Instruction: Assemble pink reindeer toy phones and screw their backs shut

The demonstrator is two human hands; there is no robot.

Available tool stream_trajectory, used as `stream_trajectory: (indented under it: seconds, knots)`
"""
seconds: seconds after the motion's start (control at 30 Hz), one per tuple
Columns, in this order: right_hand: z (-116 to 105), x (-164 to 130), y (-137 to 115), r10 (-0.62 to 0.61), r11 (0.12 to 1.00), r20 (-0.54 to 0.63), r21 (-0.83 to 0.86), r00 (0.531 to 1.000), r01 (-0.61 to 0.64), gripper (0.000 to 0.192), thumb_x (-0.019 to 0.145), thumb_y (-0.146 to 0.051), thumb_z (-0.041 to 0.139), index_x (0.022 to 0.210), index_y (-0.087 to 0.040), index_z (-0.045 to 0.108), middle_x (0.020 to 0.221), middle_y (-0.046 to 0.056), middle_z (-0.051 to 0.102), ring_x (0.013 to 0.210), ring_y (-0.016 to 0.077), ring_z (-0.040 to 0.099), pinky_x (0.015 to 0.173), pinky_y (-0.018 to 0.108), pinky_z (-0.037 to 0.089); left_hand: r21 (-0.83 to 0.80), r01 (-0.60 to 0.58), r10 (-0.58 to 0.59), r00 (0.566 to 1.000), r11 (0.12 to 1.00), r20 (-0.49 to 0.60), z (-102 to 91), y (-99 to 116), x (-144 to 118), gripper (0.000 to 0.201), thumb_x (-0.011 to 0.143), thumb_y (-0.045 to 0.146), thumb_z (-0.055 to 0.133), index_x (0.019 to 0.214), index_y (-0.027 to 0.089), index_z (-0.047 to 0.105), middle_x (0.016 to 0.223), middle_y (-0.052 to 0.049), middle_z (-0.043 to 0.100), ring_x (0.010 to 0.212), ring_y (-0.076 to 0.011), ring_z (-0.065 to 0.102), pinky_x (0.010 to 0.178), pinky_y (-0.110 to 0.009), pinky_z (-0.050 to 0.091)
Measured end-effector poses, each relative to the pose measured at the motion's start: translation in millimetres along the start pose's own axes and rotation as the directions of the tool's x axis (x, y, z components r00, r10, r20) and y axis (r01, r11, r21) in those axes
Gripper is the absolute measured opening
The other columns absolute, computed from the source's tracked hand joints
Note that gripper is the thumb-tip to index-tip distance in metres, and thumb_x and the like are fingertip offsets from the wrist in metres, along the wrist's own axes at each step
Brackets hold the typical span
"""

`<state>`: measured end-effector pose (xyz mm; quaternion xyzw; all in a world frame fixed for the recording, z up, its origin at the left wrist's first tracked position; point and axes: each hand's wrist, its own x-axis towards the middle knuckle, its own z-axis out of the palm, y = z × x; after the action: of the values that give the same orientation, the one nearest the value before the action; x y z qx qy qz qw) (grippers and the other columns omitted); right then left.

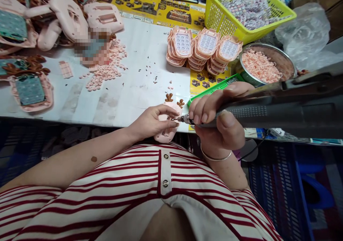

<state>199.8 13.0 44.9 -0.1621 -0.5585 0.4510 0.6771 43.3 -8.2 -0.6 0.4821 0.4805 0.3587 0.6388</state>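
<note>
Left hand: the left hand [152, 121] is closed around a small pink plastic toy phone shell with brown antlers [169, 121], thumb on top and fingers curled beneath, pressing it at the near edge of the table.
Right hand: the right hand [218, 114] is wrapped tight around a dark grey electric screwdriver with a knurled grip [268, 114], fingertips pinched close to the metal bit end; a thin silver bangle [215, 157] sits on the wrist.
Tool tip: the bit [180, 119] lies level and meets the middle of the shell, just beside the left thumb.
Shell: it stands at the table's front edge, between the two hands, antlers pointing away from the person.
Table: a white, worn work surface [128, 91] with tiny dark specks, possibly screws, scattered near its middle.
Just behind the right hand: a green plastic tray [214, 87], partly hidden by the knuckles.
Further back: three stacks of pink keypad fronts [203, 49] on a yellow printed card sheet [160, 8].
Right rear: a round metal bowl [286, 60] filled with small pink pieces, and a yellow plastic mesh basket [214, 15] of pale keypad pieces.
Left rear: a loose heap of small pink rings [105, 71]; beyond it, larger pink shells with green circuit boards [29, 91].
Person: a red-and-white striped shirt [134, 191] fills the foreground.
</note>
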Motion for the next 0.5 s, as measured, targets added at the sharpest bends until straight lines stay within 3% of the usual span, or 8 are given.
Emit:
stream_trajectory:
  seconds: [0.1,0.2,0.33,0.5]
  knots:
    - [0.1,-0.7,0.7,-0.058,0.998,-0.014,-0.014,0.998,0.058,0.023,0.086,-0.034,0.071,0.107,-0.032,0.061,0.057,-0.009,0.051,0.041,0.0128,0.049,0.044,0.029,0.047,-0.02,-0.035,0.034,0.999,0.999,-0.028,-1.1,-1.9,-1.0,0.063,0.074,0.025,0.081,0.134,0.023,0.063,0.143,-0.008,0.061,0.131,-0.026,0.056,0.115,-0.036,0.039]
    - [0.2,-1.6,2.2,-0.096,0.994,0.003,-0.05,0.995,0.096,0.024,0.088,-0.035,0.07,0.109,-0.033,0.059,0.059,-0.009,0.053,0.043,0.0129,0.051,0.046,0.029,0.047,-0.087,0.015,-0.018,0.999,0.996,-0.033,-0.9,-2.8,-2.5,0.093,0.076,0.019,0.079,0.158,0.03,0.037,0.161,-0.008,0.043,0.143,-0.0282,0.046,0.119,-0.04,0.035]
    - [2.0,-4.2,3.8,-0.029,0.994,0.019,-0.105,0.999,0.031,0.024,0.088,-0.037,0.07,0.109,-0.038,0.058,0.058,-0.01,0.054,0.042,0.0134,0.05,0.047,0.03,0.045,-0.091,0.097,-0.096,0.995,0.991,0.009,0.3,-2.0,-2.9,0.108,0.075,0.02,0.079,0.165,0.027,0.019,0.154,-0.012,0.052,0.14,-0.0308,0.051,0.119,-0.045,0.036]
    - [-1.4,-5.2,8.6,0.066,0.982,0.006,-0.175,0.998,-0.064,0.029,0.083,-0.048,0.071,0.108,-0.042,0.057,0.054,-0.011,0.05,0.04,0.0151,0.047,0.047,0.032,0.043,-0.051,0.052,-0.051,0.998,0.997,0.027,-1.4,-4.7,-0.6,0.102,0.072,0.023,0.082,0.161,0.026,0.032,0.156,-0.009,0.05,0.147,-0.0301,0.042,0.122,-0.041,0.032]
